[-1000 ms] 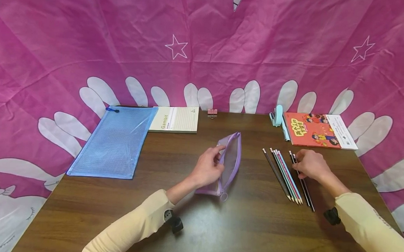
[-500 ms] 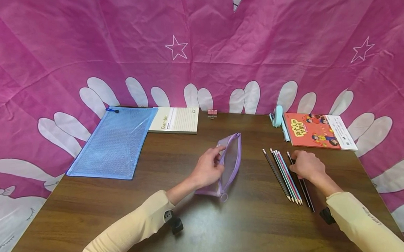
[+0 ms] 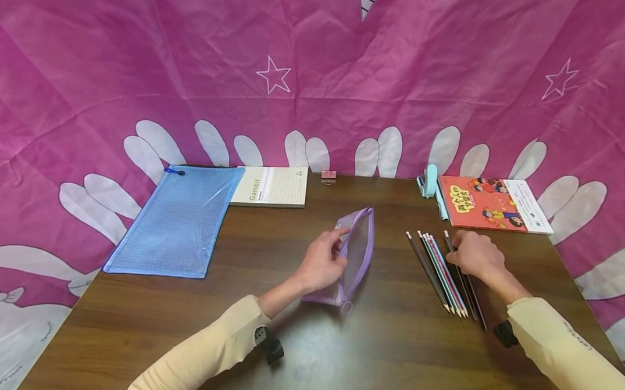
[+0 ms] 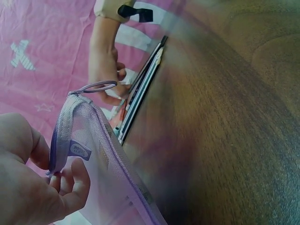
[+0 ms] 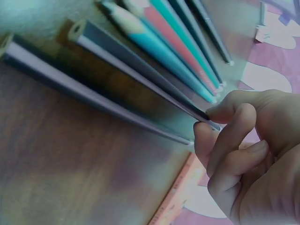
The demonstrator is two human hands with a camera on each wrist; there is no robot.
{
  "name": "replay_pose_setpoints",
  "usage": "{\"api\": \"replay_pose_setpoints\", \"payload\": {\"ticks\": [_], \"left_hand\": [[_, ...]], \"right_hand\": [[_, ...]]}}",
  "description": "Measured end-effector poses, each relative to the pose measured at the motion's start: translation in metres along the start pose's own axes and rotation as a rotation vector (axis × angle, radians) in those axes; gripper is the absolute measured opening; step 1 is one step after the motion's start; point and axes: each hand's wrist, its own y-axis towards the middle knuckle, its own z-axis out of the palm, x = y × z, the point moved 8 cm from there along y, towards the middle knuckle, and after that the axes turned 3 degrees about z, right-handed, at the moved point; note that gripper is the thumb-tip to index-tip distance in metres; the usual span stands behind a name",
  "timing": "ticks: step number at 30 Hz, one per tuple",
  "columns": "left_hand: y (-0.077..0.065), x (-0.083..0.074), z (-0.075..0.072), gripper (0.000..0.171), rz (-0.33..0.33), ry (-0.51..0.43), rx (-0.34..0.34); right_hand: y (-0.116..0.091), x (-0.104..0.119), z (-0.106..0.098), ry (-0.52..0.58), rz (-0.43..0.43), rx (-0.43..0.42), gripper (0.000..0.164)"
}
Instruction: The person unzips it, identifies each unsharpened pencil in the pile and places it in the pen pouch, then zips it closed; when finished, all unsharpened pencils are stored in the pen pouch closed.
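My left hand (image 3: pixel 322 259) pinches one edge of a purple mesh zip pouch (image 3: pixel 361 238), whose mouth gapes to the right. In the left wrist view, thumb and fingers hold the zip edge of the pouch (image 4: pixel 96 154), near a small label (image 4: pixel 79 149). My right hand (image 3: pixel 477 254) pinches a dark unsharpened pencil (image 5: pixel 136 70) between thumb and forefinger, near its far end. A second dark pencil (image 5: pixel 89 93) lies beside it on the table. Just left of these, several sharpened pencils (image 3: pixel 442 273), blue, pink and black, lie in a slanted row.
A blue mesh zip folder (image 3: pixel 172 224) overlaps a notepad (image 3: pixel 278 188) at the back left. Behind the pouch sits a red binder clip (image 3: pixel 328 175). A mint stapler (image 3: pixel 429 181), a pale blue pen (image 3: pixel 442 205) and an orange book (image 3: pixel 492 204) line the back right.
My right hand has shifted slightly left, and the dark pencil it pinches now lies a little farther left, apart from the other dark one. The left hand and pouch stay put.
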Motion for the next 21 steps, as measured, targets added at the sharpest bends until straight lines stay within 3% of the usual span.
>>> {"api": "replay_pose_setpoints", "payload": {"ticks": [5, 13, 17, 21], "left_hand": [[0.000, 0.000, 0.000, 0.067, 0.005, -0.008, -0.001], [-0.001, -0.001, -0.001, 0.066, 0.013, -0.002, -0.013], [0.000, -0.002, -0.002, 0.066, 0.010, 0.001, -0.013], [-0.001, -0.001, -0.001, 0.067, 0.000, -0.002, -0.004]], "right_hand": [[-0.002, 0.008, -0.011, 0.075, -0.011, -0.049, 0.038], [-0.011, 0.035, -0.027, 0.265, -0.124, -0.153, 0.034], [-0.014, 0.048, -0.030, 0.404, -0.092, -0.119, 0.037], [-0.014, 0.063, -0.027, 0.608, -0.058, -0.058, 0.040]]}}
